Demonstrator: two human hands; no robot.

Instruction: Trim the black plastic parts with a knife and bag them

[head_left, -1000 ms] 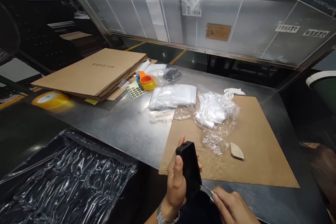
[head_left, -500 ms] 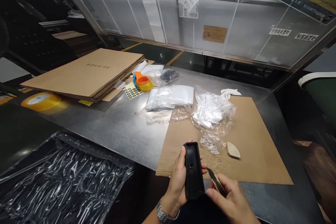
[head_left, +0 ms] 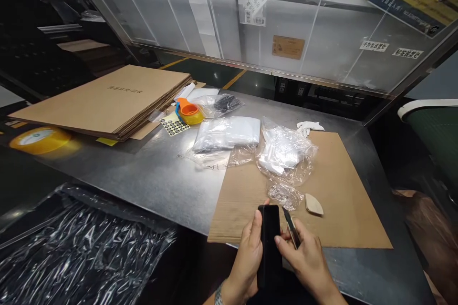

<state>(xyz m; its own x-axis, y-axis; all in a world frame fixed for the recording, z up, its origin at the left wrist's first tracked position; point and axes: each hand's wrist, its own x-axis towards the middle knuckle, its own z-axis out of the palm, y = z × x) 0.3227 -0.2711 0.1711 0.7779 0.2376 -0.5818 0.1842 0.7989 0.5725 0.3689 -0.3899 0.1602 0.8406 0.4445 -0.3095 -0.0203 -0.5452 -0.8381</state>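
Observation:
My left hand (head_left: 247, 252) is wrapped round a long black rectangular plastic part (head_left: 271, 243), held upright near the table's front edge. Its narrow, flat-looking face is turned towards me, and its lower end fades into the dark. Between the fingers of my right hand (head_left: 304, 255) is a slim knife (head_left: 291, 228) with a dark blade pointing up and away. The right thumb rests against the part's right edge. Just beyond the hands, a beige wedge-shaped piece (head_left: 314, 204) and a crumpled clear plastic bag (head_left: 285, 195) lie on a cardboard sheet (head_left: 343, 200).
Bagged white items (head_left: 282, 152), a white packet (head_left: 229, 131) and a white glove (head_left: 309, 127) lie farther back. An orange tape dispenser (head_left: 189, 110), stickers (head_left: 174, 125), stacked cardboard (head_left: 107, 95) and a yellow tape roll (head_left: 41, 139) are left. A black-lined bin (head_left: 86, 248) stands front left.
The black part has been turned, so its hollow side with the hole no longer faces me. My right hand and the knife have come up closer against it.

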